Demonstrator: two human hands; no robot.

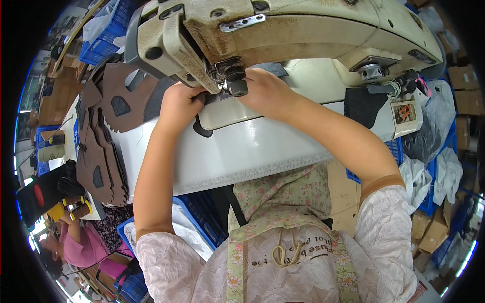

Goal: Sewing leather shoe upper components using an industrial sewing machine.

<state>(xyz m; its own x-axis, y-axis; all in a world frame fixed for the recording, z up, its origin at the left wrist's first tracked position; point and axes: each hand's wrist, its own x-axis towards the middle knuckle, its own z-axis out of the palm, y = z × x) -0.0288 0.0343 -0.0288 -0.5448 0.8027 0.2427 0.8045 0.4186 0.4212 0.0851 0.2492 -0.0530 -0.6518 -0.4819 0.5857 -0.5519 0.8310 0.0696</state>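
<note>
An off-white sewing machine (303, 43) arches over the white table. Left of its needle, my left hand (178, 105) is closed, thumb and fingers pinching a small dark piece of material (217, 97) beneath the presser foot. A rounded black tab (202, 128) hangs below that hand over the machine bed's edge. My right hand (265, 93) is right of the needle, close against the dark round knob (238, 88). Its fingers curl inward, and the machine head hides their tips, so what they grip cannot be made out.
Brown cut pieces with dark patches (96, 156) lie stacked at the left. A black cloth piece (365, 107) lies on the right of the table. Blue crates (103, 33) and plastic bags (447, 174) flank the table. Another person in pink (88, 242) sits at lower left.
</note>
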